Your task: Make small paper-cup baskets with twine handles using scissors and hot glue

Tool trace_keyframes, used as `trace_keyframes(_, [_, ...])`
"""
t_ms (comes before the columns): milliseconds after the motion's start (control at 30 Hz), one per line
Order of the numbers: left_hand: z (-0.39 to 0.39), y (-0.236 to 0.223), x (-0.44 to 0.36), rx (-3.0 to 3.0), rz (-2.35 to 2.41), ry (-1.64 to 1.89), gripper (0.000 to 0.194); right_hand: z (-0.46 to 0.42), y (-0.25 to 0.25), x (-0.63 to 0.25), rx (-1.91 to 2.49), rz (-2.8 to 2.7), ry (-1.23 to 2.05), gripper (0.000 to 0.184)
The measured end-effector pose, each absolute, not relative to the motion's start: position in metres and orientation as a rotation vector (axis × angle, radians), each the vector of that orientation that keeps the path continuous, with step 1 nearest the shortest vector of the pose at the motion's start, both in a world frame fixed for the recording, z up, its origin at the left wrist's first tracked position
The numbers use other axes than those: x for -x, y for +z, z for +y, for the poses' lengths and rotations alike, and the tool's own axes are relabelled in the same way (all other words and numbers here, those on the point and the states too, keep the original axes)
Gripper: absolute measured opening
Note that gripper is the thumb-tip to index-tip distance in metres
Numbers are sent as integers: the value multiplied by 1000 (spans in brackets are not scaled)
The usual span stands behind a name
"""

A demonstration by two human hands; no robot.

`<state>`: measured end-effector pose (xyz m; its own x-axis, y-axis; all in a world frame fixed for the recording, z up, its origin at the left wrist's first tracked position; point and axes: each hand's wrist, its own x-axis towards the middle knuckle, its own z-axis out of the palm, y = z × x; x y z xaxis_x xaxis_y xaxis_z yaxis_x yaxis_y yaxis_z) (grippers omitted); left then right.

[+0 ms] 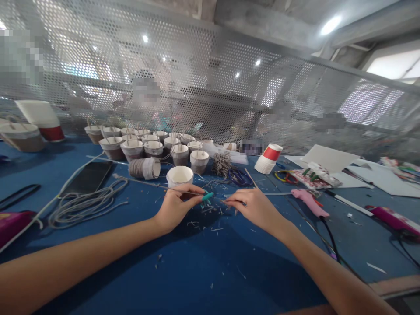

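My left hand (179,205) pinches a short teal rod (208,197) between thumb and fingertips; its exact kind is unclear. A little to the right, my right hand (251,202) has its fingers pressed together at a thin strand or tip too small to name. Just behind my left hand stands a white paper cup (180,176). A cord-wrapped cup (144,168) lies on its side to the left of it. Fine cut scraps (216,210) are scattered below and between the hands.
Several cups with cord handles (152,148) stand in rows at the back, before a perforated metal screen (197,78). Coiled grey cord (88,205) and a black phone-like slab (88,177) lie left. On the right are a pink glue gun (310,202), stacked paper cups (265,165) and scissors (286,176).
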<state>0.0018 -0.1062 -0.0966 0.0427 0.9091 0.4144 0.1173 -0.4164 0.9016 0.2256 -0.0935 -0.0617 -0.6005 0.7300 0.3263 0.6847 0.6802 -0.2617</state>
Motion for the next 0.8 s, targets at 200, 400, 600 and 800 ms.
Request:
trace_keyframes(200, [-107,-94,-2,-1622,1049,1451,9,-95,-59,-226,1117,-2437,97,13])
trace_keyframes(400, [-108,-94,-2,-1610,1017,1420,9,-97,-57,-225,1191,-2400,92,12])
trace_keyframes(600, [-107,-93,-3,-1588,989,1441,8,-96,-59,-223,1217,-2359,103,18])
trace_keyframes(800, [-107,-92,-3,-1603,965,1524,3,-96,-58,-224,1136,-2353,213,11])
